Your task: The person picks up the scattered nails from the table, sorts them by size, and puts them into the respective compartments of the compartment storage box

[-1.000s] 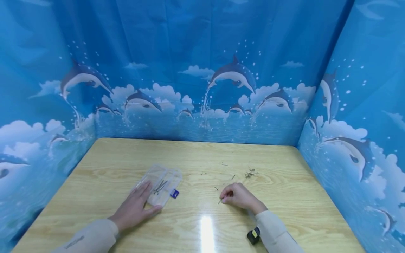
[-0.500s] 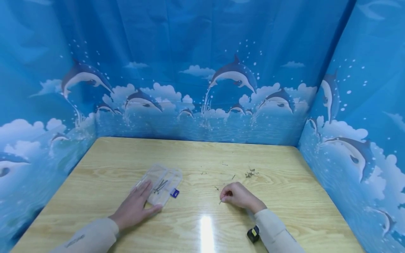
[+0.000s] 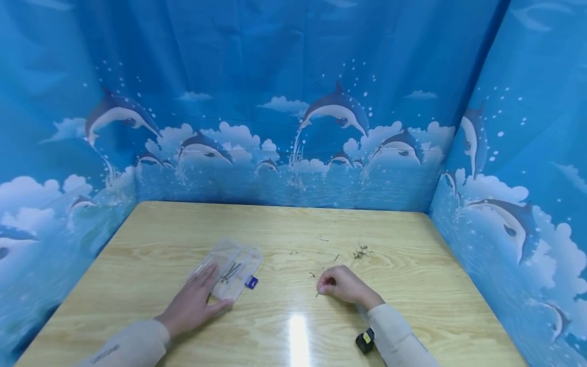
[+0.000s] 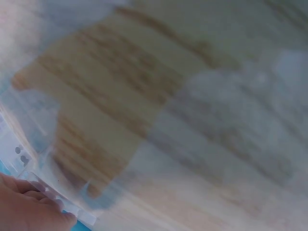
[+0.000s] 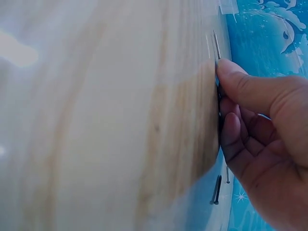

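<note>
My left hand (image 3: 194,302) lies with its fingers over the left part of a clear plastic compartment box (image 3: 249,261); its thumb reaches along the near edge. Several long nails (image 3: 231,272) lie inside the box, and a blue tag (image 3: 251,282) shows at its right edge. Between thumb and fingertips, my right hand (image 3: 346,286) pinches a thin nail (image 5: 217,45) just above or on the table; which of the two, I cannot tell. Beyond that hand are a few loose nails (image 3: 313,274). The left wrist view shows my fingers (image 4: 29,204) at the box's edge.
A small heap of nails (image 3: 361,252) sits farther back on the wooden table (image 3: 183,224), with single nails (image 3: 337,258) scattered near it. Beside my right sleeve stands a black and yellow tape measure (image 3: 365,340). Blue dolphin curtains (image 3: 284,127) enclose the back and sides.
The nail in my right fingertips has changed its angle slightly. My left hand stays on the box. The whole head view has shifted a little.
</note>
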A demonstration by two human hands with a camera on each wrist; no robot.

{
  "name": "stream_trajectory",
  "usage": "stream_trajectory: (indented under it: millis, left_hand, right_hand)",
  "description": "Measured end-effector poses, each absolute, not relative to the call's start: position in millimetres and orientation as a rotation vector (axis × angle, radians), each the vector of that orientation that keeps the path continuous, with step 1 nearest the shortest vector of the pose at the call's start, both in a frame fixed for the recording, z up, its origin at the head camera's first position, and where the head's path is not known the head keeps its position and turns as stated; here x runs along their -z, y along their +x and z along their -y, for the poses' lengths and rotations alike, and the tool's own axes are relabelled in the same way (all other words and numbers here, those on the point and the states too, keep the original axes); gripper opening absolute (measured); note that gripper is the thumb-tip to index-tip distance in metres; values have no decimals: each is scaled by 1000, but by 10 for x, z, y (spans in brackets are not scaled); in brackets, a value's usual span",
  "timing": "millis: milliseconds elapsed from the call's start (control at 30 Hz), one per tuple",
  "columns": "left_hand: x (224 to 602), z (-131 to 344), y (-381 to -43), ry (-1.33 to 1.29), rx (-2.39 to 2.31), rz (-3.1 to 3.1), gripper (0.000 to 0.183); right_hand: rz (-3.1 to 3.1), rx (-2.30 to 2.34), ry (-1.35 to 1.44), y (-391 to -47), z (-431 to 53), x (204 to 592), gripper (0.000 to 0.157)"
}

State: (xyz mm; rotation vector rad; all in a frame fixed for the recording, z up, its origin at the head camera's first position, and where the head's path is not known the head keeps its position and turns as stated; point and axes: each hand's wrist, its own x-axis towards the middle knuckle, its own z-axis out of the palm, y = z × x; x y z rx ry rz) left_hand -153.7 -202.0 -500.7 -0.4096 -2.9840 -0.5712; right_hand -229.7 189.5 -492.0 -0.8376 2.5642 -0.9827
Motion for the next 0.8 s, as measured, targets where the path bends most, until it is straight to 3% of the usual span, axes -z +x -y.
stream_trajectory:
  millis: [300,800]
  left_hand:
    - [4995,2013,-1551,-402,557,2989,99]
    - [4980,2010,-1538,-371,571,3021,99]
  right_hand:
    - [-2585,1008,-844,-2322,-1814,4882,4]
    - [-2598,1082,-953,-2472,-1258,4647,5]
